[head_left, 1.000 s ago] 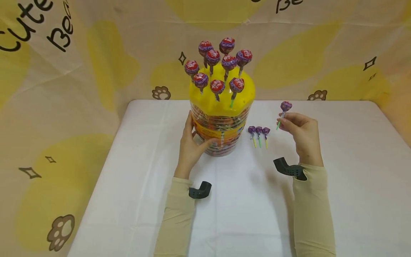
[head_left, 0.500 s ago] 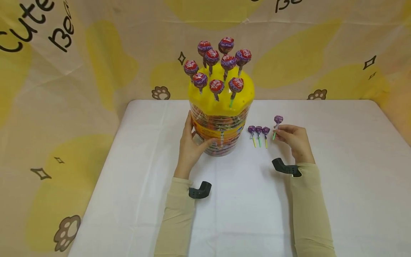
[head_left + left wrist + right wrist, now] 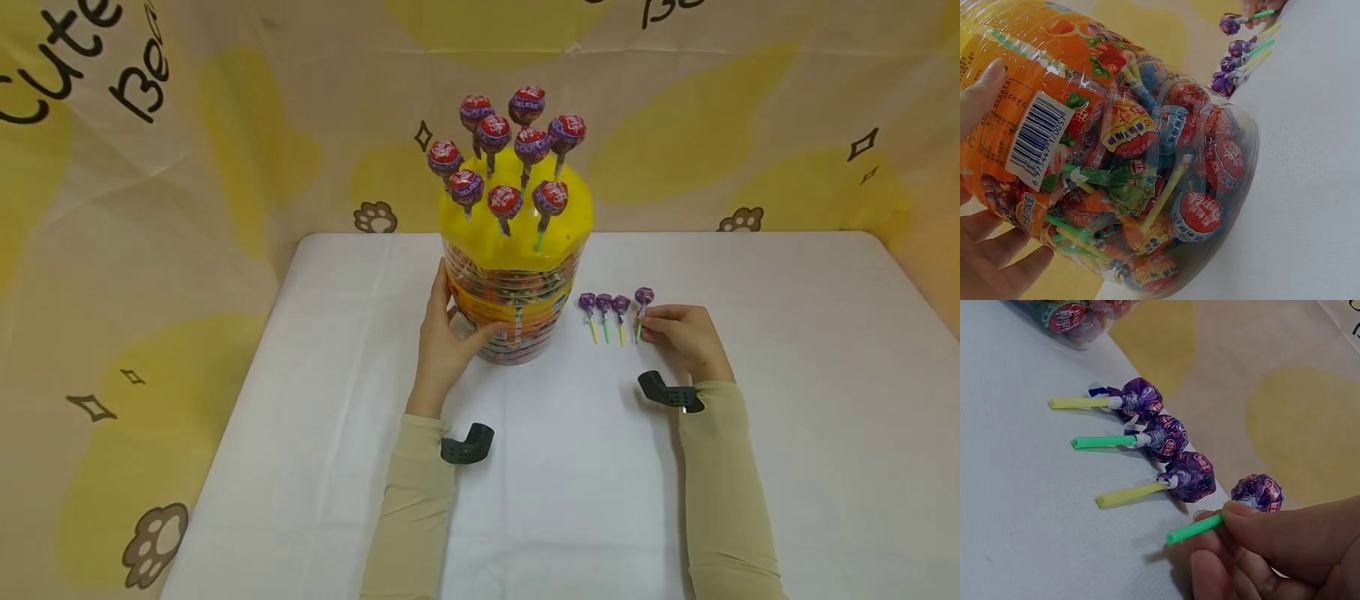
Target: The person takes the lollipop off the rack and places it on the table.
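Note:
My right hand [image 3: 686, 335] pinches a purple-wrapped lollipop [image 3: 1261, 492] by its green stick, low over the table at the right end of a short row. Three purple lollipops [image 3: 1166, 439] lie side by side there, sticks toward me, two yellow and one green. My left hand [image 3: 444, 350] grips the lower left side of a big clear jar [image 3: 517, 292], thumb across its front label. Its yellow lid [image 3: 517, 246] carries several upright red-and-purple lollipops [image 3: 506, 200]. Through the jar wall, many wrapped lollipops [image 3: 1197, 212] show in the left wrist view.
A white cloth covers the table [image 3: 570, 500]. Behind it and on the left hangs a beige and yellow printed backdrop [image 3: 675, 125]. Each sleeved forearm wears a black wrist mount [image 3: 468, 446]. The jar stands just left of the lollipop row.
My right hand has moved left and down with its lollipop, from away at the right to beside the row's right end. The left hand has stayed on the jar.

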### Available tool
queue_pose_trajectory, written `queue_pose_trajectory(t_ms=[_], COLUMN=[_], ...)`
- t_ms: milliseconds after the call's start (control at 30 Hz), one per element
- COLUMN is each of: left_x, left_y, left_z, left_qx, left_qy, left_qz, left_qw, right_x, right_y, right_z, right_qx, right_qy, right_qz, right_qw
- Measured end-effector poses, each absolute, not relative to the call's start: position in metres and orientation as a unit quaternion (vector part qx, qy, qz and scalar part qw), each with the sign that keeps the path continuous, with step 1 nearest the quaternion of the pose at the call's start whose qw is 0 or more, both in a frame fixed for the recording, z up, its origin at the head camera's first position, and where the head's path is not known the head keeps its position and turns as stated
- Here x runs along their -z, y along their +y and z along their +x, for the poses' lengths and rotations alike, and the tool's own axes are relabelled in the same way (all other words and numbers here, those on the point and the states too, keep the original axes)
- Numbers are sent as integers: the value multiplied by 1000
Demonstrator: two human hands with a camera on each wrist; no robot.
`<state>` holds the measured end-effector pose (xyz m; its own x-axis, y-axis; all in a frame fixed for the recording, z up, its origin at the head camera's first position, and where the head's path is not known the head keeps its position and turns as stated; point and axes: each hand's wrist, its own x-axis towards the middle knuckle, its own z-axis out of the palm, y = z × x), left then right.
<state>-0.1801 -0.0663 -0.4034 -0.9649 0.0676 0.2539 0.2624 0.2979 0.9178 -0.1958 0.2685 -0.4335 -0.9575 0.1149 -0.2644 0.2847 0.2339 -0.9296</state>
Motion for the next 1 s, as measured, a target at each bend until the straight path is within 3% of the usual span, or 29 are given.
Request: queue_pose_trajectory(t_ms=[1000], left_x=[406], left_y=[-66], left_z=[-182], left_qx=[581], left_qy=[-803], left_qz=[-99], left_qw=[84], right_x=[430], right_y=[267], right_z=[-195], right_qx=[576], right_qy=[797], right_qz=[149], right_qw=[105])
